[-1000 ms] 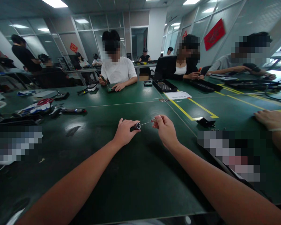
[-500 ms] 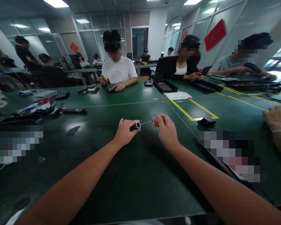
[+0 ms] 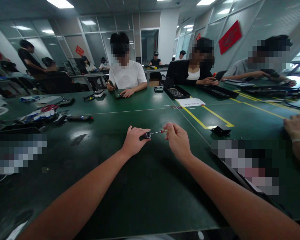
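Observation:
My left hand (image 3: 134,141) is closed around a small dark cylinder (image 3: 147,134) whose round, light-rimmed end faces right. What kind of part it is cannot be made out. In my right hand (image 3: 177,137) is a screwdriver (image 3: 163,131) with a thin metal shaft and a reddish, clear-looking handle, pinched between thumb and fingers. Its shaft points left, and the tip is at the cylinder's rimmed end; whether it sits inside is too small to tell. Both hands are above the green tabletop (image 3: 140,186).
A small black bracket-like part (image 3: 220,131) lies right of my right hand. A dark pen-shaped tool (image 3: 80,118) and cluttered gloves (image 3: 43,114) are at the left. Across the table is a black tray (image 3: 176,92) near co-workers. Another person's hand (image 3: 298,126) rests at the right edge.
The cylinder's rimmed end has turned slightly in my left hand. My right fingers have shifted a little on the screwdriver handle. Both hands stay in nearly the same place.

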{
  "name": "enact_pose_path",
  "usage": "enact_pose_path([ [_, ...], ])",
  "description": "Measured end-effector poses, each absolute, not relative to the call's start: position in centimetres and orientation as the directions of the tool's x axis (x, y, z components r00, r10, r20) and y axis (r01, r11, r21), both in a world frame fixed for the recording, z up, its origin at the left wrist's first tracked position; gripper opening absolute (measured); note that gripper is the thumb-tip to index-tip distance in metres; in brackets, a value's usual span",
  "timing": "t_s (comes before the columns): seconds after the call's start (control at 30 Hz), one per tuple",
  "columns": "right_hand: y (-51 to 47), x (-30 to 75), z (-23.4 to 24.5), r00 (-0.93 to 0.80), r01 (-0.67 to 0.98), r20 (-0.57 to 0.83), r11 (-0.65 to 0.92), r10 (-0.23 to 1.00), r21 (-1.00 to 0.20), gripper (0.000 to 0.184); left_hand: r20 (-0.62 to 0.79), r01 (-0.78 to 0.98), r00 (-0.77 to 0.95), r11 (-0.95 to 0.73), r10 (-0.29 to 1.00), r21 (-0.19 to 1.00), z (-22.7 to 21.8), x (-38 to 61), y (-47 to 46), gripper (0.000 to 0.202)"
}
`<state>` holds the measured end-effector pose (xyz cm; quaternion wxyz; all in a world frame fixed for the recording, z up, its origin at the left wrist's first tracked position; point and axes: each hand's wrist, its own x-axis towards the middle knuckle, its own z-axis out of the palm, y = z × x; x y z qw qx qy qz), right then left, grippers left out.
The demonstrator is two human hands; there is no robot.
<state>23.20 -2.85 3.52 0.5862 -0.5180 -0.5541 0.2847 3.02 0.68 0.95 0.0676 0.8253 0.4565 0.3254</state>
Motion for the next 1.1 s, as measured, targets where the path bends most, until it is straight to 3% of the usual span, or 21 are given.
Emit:
enact_pose_path([
  [0.23, -2.6, 22.8, 2.9, 0.233, 0.153, 0.365, 0.336, 0.902, -0.929, 0.023, 0.478, 0.731, 0.356, -0.558, 0.803, 0.393, 0.9, 2.9, 0.7, 0.039],
  [0.3, -2.0, 23.0, 2.6, 0.245, 0.014, 0.276, 0.281, 0.93, -0.96, 0.024, 0.482, 0.728, 0.374, -0.573, 0.792, 0.377, 1.1, 2.9, 0.6, 0.038],
  [0.4, -0.9, 23.5, 2.1, 0.246, -0.311, -0.017, 0.062, 0.969, -0.948, 0.025, 0.474, 0.737, 0.393, -0.578, 0.788, 0.35, 1.4, 2.9, 0.6, 0.037],
  [0.47, -0.3, 24.0, 1.7, 0.278, -0.373, -0.101, 0.01, 0.955, -0.928, 0.026, 0.442, 0.756, 0.387, -0.553, 0.809, 0.35, 1.5, 2.9, 0.7, 0.036],
  [0.73, -0.3, 23.9, 1.7, 0.316, -0.199, 0.095, 0.163, 0.944, -0.966, 0.024, 0.401, 0.765, 0.387, -0.532, 0.83, 0.362, 1.4, 2.6, 1.1, 0.036],
  [0.93, -1.2, 23.6, 2.0, 0.204, 0.117, 0.313, 0.294, 0.928, -0.949, 0.029, 0.408, 0.765, 0.378, -0.529, 0.831, 0.367, 1.5, 2.8, 0.6, 0.036],
  [1.1, -1.7, 23.5, 2.4, 0.123, 0.154, 0.332, 0.312, 0.935, -0.937, 0.029, 0.428, 0.756, 0.349, -0.52, 0.834, 0.397, 1.5, 2.9, 0.6, 0.036],
])
